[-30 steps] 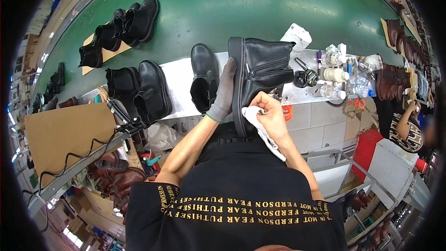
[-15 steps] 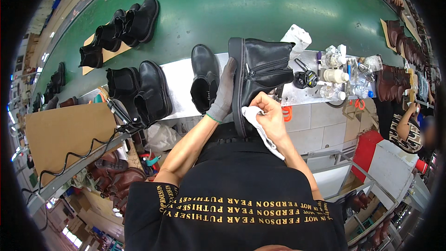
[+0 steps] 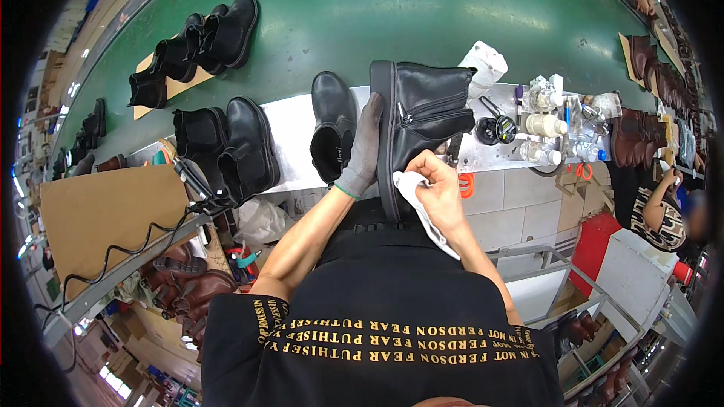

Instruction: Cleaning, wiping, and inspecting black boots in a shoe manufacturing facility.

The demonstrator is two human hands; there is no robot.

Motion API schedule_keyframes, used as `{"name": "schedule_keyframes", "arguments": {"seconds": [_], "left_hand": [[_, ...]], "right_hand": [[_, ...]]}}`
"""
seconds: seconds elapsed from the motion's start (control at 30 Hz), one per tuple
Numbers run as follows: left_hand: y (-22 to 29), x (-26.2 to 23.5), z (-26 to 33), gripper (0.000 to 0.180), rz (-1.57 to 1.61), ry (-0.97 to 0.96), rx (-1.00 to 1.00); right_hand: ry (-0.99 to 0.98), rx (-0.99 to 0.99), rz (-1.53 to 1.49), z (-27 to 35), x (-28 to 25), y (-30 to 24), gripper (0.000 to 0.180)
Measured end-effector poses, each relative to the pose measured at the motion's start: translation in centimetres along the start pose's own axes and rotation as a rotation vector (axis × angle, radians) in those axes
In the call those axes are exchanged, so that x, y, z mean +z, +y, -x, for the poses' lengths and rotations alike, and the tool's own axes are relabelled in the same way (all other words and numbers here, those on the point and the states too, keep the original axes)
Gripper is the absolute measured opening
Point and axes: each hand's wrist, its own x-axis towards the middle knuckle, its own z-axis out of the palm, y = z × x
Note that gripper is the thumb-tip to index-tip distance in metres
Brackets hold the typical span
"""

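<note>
In front of me a black ankle boot [image 3: 427, 109] with a side zipper is held tilted on its side, its thick sole toward the left. My left hand [image 3: 363, 152], in a grey glove, holds it along the sole with the fingers pointing away from me. A white cloth [image 3: 416, 194] is pinched in my bare right hand [image 3: 439, 187], pressed to the boot's near end just beside the sole edge. The cloth's loose end hangs over my wrist. Another black boot [image 3: 332, 120] stands just left of my gloved hand.
More black boots [image 3: 247, 151] stand at left, others on cardboard [image 3: 181, 90] farther off. Right of me are bottles [image 3: 544, 123], a round black container [image 3: 495, 130] and a white roll [image 3: 483, 65]. Brown boots [image 3: 638, 137] line the far right, near another person [image 3: 658, 215]. A cable [image 3: 113, 245] crosses the left cardboard.
Very little differs. Both hands and the boot stay almost in place, and the cloth remains against the boot's near end.
</note>
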Motion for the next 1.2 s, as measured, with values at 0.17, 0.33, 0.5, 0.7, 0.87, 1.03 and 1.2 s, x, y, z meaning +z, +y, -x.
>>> {"name": "schedule_keyframes", "arguments": {"seconds": [0.17,0.33,0.5,0.7,0.87,1.03,1.2], "left_hand": [[-2.9,-0.9,-1.1,0.040,-0.081,-0.030,0.122],[0.4,1.2,0.3,0.031,-0.409,0.204,0.067],[-0.4,0.2,-0.3,0.033,0.022,0.105,0.061],[-1.9,-1.0,-0.9,0.038,0.421,0.034,-0.019],[-0.8,-0.8,0.3,0.035,-0.080,0.182,0.156],[-3.5,-2.3,0.3,0.037,-0.778,0.300,0.541],[-1.6,-2.1,0.2,0.045,-0.151,0.096,0.125]], "right_hand": [[0.140,-0.033,0.103,-0.2,0.4,-0.2,0.022],[0.308,-0.206,0.524,-1.8,0.1,-2.0,0.016],[0.402,-0.161,-0.167,-1.2,-2.9,-2.7,0.013],[0.076,0.091,-0.149,-0.3,-1.2,-1.4,0.010],[0.117,0.100,0.107,-1.7,-0.2,-2.1,0.005],[-0.030,0.264,0.030,0.5,-0.6,-1.0,0.003],[0.044,0.158,-0.020,-0.6,-0.4,-1.6,0.016]]}}
